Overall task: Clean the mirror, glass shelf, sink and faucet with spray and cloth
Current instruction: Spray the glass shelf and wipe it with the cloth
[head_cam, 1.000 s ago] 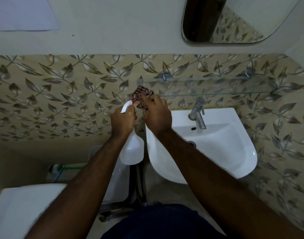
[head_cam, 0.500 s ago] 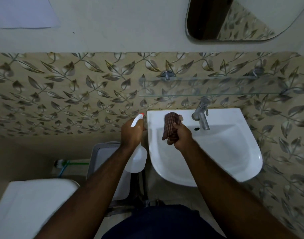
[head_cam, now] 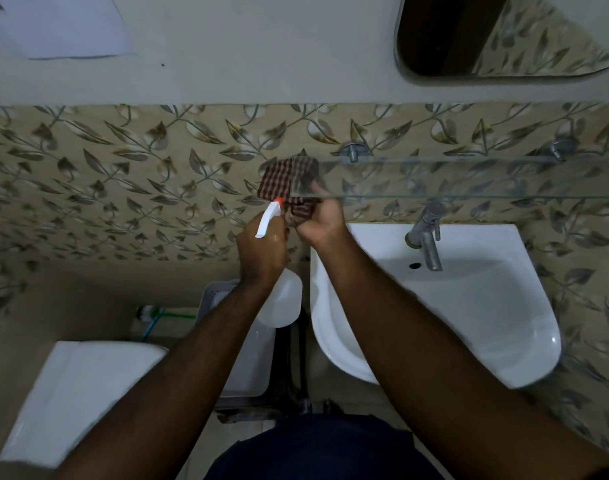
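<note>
Left hand (head_cam: 261,249): wrapped around the neck of a white spray bottle (head_cam: 282,299), nozzle aimed far. Right hand (head_cam: 322,221): clutching a checked cloth (head_cam: 284,181), bunched against the left end of the glass shelf (head_cam: 469,178). Sink (head_cam: 469,306) and faucet (head_cam: 426,237): below the shelf, right. Mirror (head_cam: 504,32): far right.
</note>
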